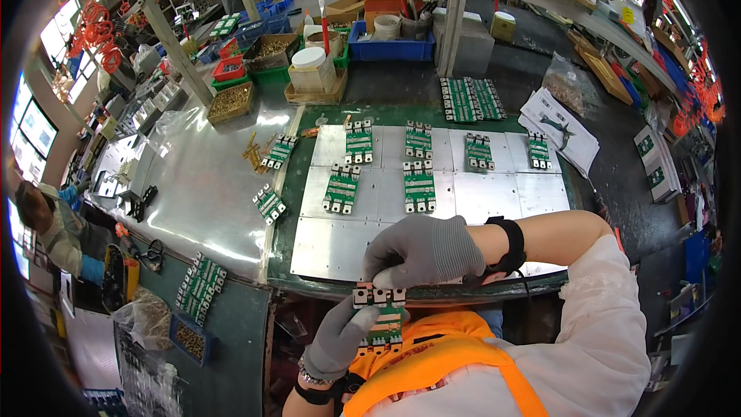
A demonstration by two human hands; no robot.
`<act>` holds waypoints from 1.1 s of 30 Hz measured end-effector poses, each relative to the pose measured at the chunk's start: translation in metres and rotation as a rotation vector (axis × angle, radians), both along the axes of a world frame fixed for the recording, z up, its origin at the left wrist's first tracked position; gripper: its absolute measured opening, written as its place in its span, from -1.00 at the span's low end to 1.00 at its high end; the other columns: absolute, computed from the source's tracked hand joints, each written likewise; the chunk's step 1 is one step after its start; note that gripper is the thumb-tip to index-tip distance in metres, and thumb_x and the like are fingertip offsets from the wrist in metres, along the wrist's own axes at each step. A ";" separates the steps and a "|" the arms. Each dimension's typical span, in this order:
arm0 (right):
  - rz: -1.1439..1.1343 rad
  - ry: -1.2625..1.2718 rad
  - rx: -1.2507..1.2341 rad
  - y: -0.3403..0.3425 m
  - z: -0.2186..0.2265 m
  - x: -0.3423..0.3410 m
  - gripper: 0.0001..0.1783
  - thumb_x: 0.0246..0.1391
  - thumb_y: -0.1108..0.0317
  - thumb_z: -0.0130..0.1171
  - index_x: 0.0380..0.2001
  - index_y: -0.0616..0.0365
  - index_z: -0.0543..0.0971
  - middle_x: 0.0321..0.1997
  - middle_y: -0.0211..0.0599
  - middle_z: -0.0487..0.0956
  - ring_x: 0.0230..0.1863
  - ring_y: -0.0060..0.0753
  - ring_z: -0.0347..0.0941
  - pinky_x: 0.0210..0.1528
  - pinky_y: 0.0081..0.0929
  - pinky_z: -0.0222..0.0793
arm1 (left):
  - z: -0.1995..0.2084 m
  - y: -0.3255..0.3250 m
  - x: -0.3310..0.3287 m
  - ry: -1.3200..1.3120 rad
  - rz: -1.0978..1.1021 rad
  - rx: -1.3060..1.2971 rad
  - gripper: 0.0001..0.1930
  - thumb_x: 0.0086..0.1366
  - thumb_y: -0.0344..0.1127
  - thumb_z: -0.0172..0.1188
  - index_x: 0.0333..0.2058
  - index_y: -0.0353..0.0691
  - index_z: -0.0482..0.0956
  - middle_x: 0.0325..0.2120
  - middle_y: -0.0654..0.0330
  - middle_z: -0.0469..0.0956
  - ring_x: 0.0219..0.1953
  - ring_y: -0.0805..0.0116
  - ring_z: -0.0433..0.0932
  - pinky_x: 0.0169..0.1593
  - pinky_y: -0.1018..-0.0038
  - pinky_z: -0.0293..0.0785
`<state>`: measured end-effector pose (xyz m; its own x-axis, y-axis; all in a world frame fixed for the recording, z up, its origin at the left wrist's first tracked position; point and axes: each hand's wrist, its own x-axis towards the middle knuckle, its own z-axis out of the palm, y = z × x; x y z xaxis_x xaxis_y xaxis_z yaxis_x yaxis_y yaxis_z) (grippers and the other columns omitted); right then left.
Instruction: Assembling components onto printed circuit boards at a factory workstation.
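My left hand point(336, 340), in a grey glove, grips a green circuit board point(386, 330) by its left side, close to my orange apron. The board has metal terminal blocks along its upper and lower ends. Above it my right hand point(423, 250), also gloved in grey, bends down with thumb and fingers pinched together at the board's upper end. What lies between those fingertips is hidden. Beyond my hands, square metal plates point(340, 243) cover the green bench mat. Several similar boards, among them one circuit board point(419, 187), lie spaced out on the plates.
Left of the plates lie two loose boards point(269, 205) and some brass-coloured strips point(252, 153). Parts bins point(270, 52), a white-lidded container point(310, 67) and a blue tray point(392, 49) stand at the back. Stacked boards point(471, 100) and paper sheets point(561, 133) lie farther right. A co-worker point(58, 228) is at far left.
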<state>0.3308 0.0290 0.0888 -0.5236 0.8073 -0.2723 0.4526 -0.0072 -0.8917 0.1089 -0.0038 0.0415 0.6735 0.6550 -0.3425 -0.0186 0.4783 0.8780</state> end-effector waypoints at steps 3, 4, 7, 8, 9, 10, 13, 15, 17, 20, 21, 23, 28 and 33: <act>0.009 -0.015 0.022 -0.008 0.004 0.002 -0.72 0.02 0.20 0.15 -0.29 0.18 0.59 -0.41 -0.35 0.60 -0.35 -0.52 0.49 -0.25 -0.55 0.39 | 0.003 -0.004 0.002 0.021 -0.031 0.053 -0.59 0.26 -0.28 -0.15 -0.03 -0.48 0.35 -0.23 -0.07 0.58 -0.23 0.28 0.60 -0.14 0.45 0.55; 0.017 -0.042 0.029 -0.010 0.005 0.002 -0.71 0.03 0.20 0.15 -0.26 0.18 0.59 -0.37 -0.31 0.60 -0.31 -0.50 0.50 -0.21 -0.55 0.40 | 0.003 -0.005 0.002 0.037 -0.027 0.048 -0.60 0.26 -0.29 -0.16 -0.03 -0.48 0.35 -0.23 -0.07 0.58 -0.23 0.28 0.60 -0.14 0.45 0.55; 0.030 -0.112 0.049 -0.016 0.008 0.003 -0.71 0.06 0.21 0.14 -0.22 0.17 0.58 -0.32 -0.26 0.60 -0.27 -0.45 0.51 -0.16 -0.52 0.40 | 0.000 -0.006 0.003 0.057 -0.052 0.056 -0.60 0.27 -0.29 -0.17 -0.03 -0.47 0.35 -0.23 -0.06 0.58 -0.23 0.27 0.60 -0.13 0.45 0.54; 0.027 -0.111 0.053 -0.017 0.008 0.002 -0.71 0.06 0.21 0.14 -0.22 0.17 0.57 -0.32 -0.26 0.60 -0.27 -0.45 0.51 -0.16 -0.52 0.40 | -0.001 -0.006 0.003 0.047 -0.053 0.070 -0.60 0.27 -0.29 -0.16 -0.03 -0.47 0.35 -0.23 -0.06 0.58 -0.23 0.27 0.59 -0.13 0.45 0.54; 0.022 -0.110 0.040 -0.018 0.008 0.002 -0.71 0.06 0.21 0.14 -0.22 0.17 0.57 -0.32 -0.27 0.60 -0.27 -0.44 0.51 -0.16 -0.52 0.40 | -0.002 -0.007 0.003 0.023 -0.047 0.082 -0.60 0.28 -0.29 -0.16 -0.02 -0.47 0.35 -0.23 -0.05 0.58 -0.23 0.27 0.59 -0.13 0.46 0.53; 0.030 -0.118 0.064 -0.019 0.008 0.002 -0.71 0.06 0.21 0.15 -0.22 0.16 0.57 -0.32 -0.26 0.60 -0.27 -0.42 0.52 -0.16 -0.51 0.41 | -0.003 -0.007 0.003 0.075 -0.032 0.074 -0.61 0.29 -0.27 -0.11 -0.02 -0.46 0.36 -0.23 -0.01 0.57 -0.22 0.30 0.57 -0.12 0.48 0.50; 0.007 -0.107 0.093 -0.025 0.007 0.002 -0.76 0.07 0.24 0.13 -0.26 0.15 0.57 -0.37 -0.26 0.58 -0.31 -0.37 0.50 -0.23 -0.47 0.39 | -0.003 -0.009 0.003 0.078 -0.038 0.076 -0.59 0.29 -0.24 -0.06 -0.02 -0.46 0.37 -0.22 0.05 0.56 -0.21 0.36 0.55 -0.11 0.51 0.46; 0.013 -0.129 0.130 -0.027 0.007 0.001 -0.76 0.07 0.24 0.13 -0.26 0.15 0.57 -0.37 -0.26 0.58 -0.31 -0.36 0.50 -0.22 -0.47 0.39 | 0.001 -0.011 0.002 0.022 -0.036 0.071 -0.59 0.29 -0.23 -0.04 -0.01 -0.46 0.37 -0.22 0.07 0.55 -0.21 0.38 0.54 -0.11 0.51 0.45; 0.019 -0.149 0.146 -0.027 0.007 0.000 -0.76 0.08 0.25 0.12 -0.26 0.16 0.57 -0.37 -0.25 0.58 -0.31 -0.34 0.50 -0.22 -0.46 0.39 | 0.004 -0.011 0.002 0.008 -0.028 0.049 -0.58 0.30 -0.21 -0.02 -0.01 -0.46 0.37 -0.22 0.10 0.55 -0.21 0.40 0.53 -0.11 0.51 0.44; 0.034 -0.181 0.205 -0.027 0.008 -0.002 -0.76 0.08 0.24 0.12 -0.26 0.14 0.57 -0.36 -0.25 0.58 -0.31 -0.32 0.50 -0.22 -0.46 0.39 | 0.004 -0.008 0.002 0.012 -0.053 0.054 -0.57 0.30 -0.20 -0.02 -0.01 -0.46 0.37 -0.22 0.11 0.55 -0.22 0.42 0.52 -0.11 0.51 0.44; 0.024 -0.149 0.178 -0.027 0.008 -0.001 -0.76 0.08 0.23 0.12 -0.26 0.14 0.57 -0.36 -0.25 0.58 -0.30 -0.33 0.50 -0.22 -0.46 0.39 | 0.003 -0.008 0.002 0.001 -0.052 0.066 -0.57 0.29 -0.20 -0.02 -0.02 -0.46 0.38 -0.22 0.10 0.55 -0.22 0.42 0.52 -0.12 0.51 0.45; 0.016 -0.111 0.144 -0.025 0.009 -0.001 -0.76 0.07 0.22 0.12 -0.27 0.14 0.57 -0.36 -0.25 0.58 -0.29 -0.33 0.51 -0.21 -0.47 0.39 | -0.001 -0.006 0.000 -0.004 -0.050 0.070 -0.57 0.29 -0.19 -0.02 -0.03 -0.46 0.38 -0.23 0.10 0.55 -0.22 0.42 0.52 -0.12 0.51 0.45; -0.003 -0.081 0.030 -0.024 0.007 0.000 -0.76 0.05 0.24 0.15 -0.28 0.17 0.58 -0.37 -0.27 0.59 -0.32 -0.44 0.50 -0.23 -0.52 0.40 | -0.014 -0.009 -0.004 -0.024 -0.044 0.105 -0.68 0.33 -0.34 -0.09 -0.05 -0.44 0.41 -0.26 0.08 0.59 -0.22 0.42 0.54 -0.12 0.54 0.45; -0.003 -0.053 0.022 -0.024 0.005 0.000 -0.75 0.03 0.24 0.15 -0.32 0.19 0.58 -0.38 -0.24 0.59 -0.33 -0.39 0.50 -0.25 -0.50 0.39 | -0.016 -0.010 -0.004 0.035 -0.043 0.187 -0.70 0.32 -0.32 -0.08 -0.09 -0.42 0.44 -0.34 0.16 0.57 -0.30 0.50 0.47 -0.19 0.57 0.41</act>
